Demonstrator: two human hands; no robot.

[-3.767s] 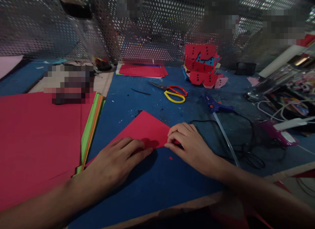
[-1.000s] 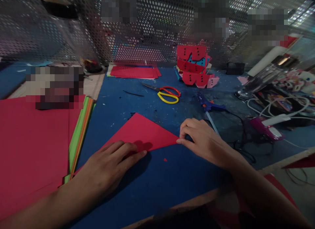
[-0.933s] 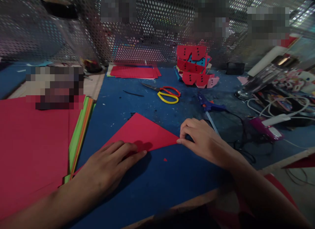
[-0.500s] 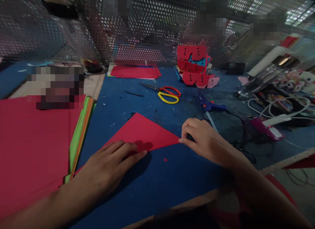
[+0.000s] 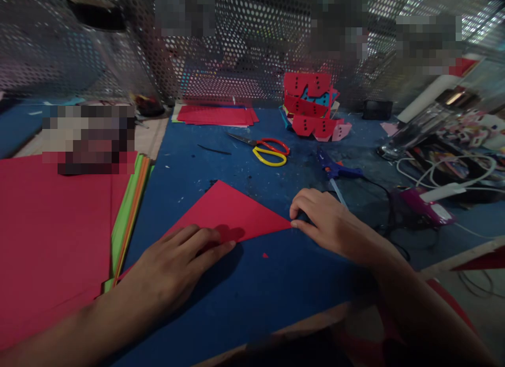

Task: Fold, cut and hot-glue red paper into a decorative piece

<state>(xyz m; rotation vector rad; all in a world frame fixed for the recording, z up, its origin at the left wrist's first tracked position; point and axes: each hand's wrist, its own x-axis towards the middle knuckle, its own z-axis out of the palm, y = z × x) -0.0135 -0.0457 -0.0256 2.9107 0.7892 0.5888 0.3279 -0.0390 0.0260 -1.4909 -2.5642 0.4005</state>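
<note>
Down at the centre of the frame, your red paper lies flat on the blue mat, a triangle with its peak pointing up the picture toward the scissors. Its long lower edge runs from lower left, up and across to a sharp corner at right of centre. That edge is the line between your two hands.

Your left hand lies palm down with the fingers spread, pressing the lower left stretch of that edge and gripping nothing. Your right hand sits at the other end, fingers curled, thumb tip right on the corner. Whether it pinches the tip or only pins it to the mat, I cannot tell. The paper lies to the left of that right hand and up-right of the left one. The left covers more of the sheet.

Just beyond your right knuckles lies the glue gun, its cord trailing off to the right. Well to the left sits a stack of coloured sheets, red on top. At upper centre, red cut-outs stand against the perforated metal screen. Between your hands the mat shows only specks.
</note>
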